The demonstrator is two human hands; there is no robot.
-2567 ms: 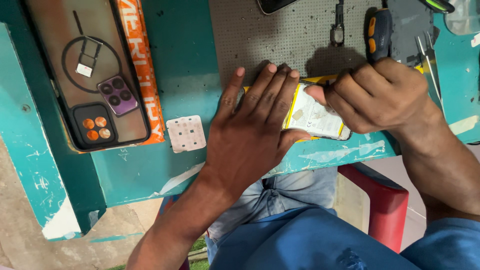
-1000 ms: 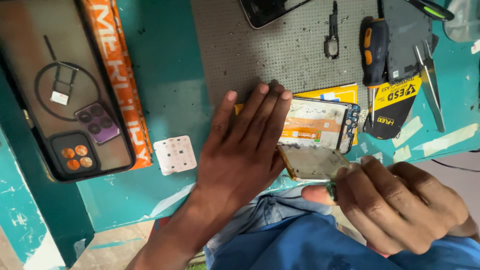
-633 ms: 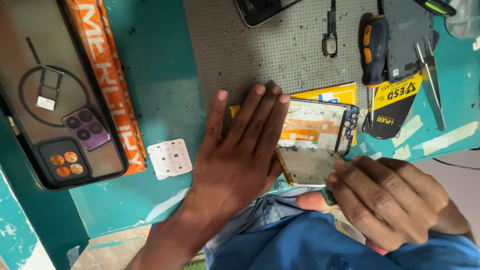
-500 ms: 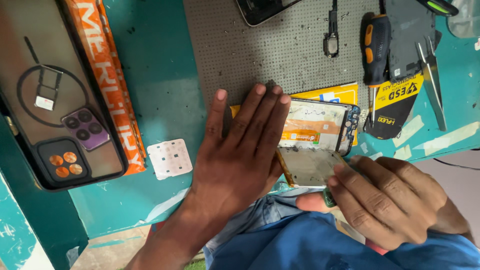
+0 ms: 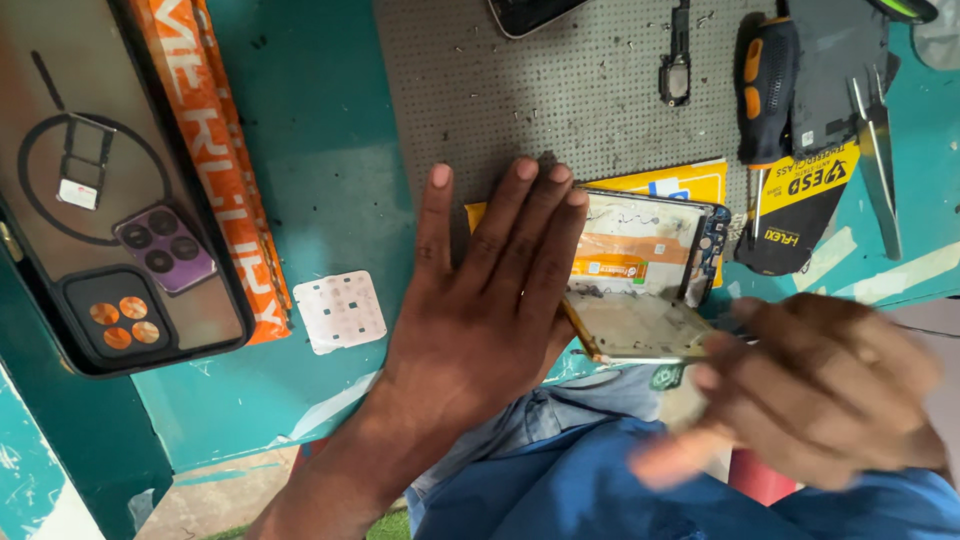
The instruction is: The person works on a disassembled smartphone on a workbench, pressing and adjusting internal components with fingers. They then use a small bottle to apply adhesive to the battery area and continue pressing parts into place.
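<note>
Since a moment ago the right hand (image 5: 820,400) has swung its flat panel (image 5: 640,328) further off the phone frame (image 5: 650,245), and now blurs with motion; its fingers pinch the panel's near edge, which looks tilted up, joined only by a ribbon at its left corner. Left hand (image 5: 480,300) presses flat, fingers spread, on the frame's left end over the grey mat (image 5: 520,90). Separation looks nearly done, though the ribbon is not yet free; screwdriver (image 5: 765,90) and tweezers (image 5: 880,150) lie beyond, untouched.
</note>
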